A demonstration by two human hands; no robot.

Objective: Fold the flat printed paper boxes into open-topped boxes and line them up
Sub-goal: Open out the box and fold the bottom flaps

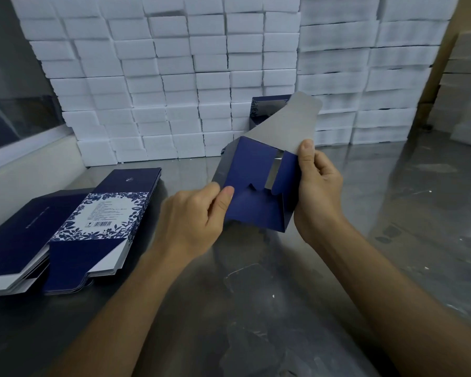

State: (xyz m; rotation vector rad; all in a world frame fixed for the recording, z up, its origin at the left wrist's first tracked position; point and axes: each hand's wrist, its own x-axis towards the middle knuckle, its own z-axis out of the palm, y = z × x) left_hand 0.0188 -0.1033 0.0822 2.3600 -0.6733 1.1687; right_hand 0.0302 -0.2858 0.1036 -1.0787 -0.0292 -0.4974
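Both forearms reach up from the lower frame edge; the left hand [193,213] and right hand [317,186] pinch a half-folded navy-blue printed paper box [256,183] mid-frame above the grey tabletop [392,227]. Curled fingers behind it are hidden. Flat navy floral-printed boxes [93,224] are stacked at left, partly cut off.

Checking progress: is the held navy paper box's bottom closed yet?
Not fully: navy paper box flaps overlap, gap visible; grey flap stands open.

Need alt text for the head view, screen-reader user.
Two hands hold a half-folded navy box above a metal table: left hand pinches its left edge, right hand grips the right side. Flat boxes lie stacked left; white foam blocks fill the back.
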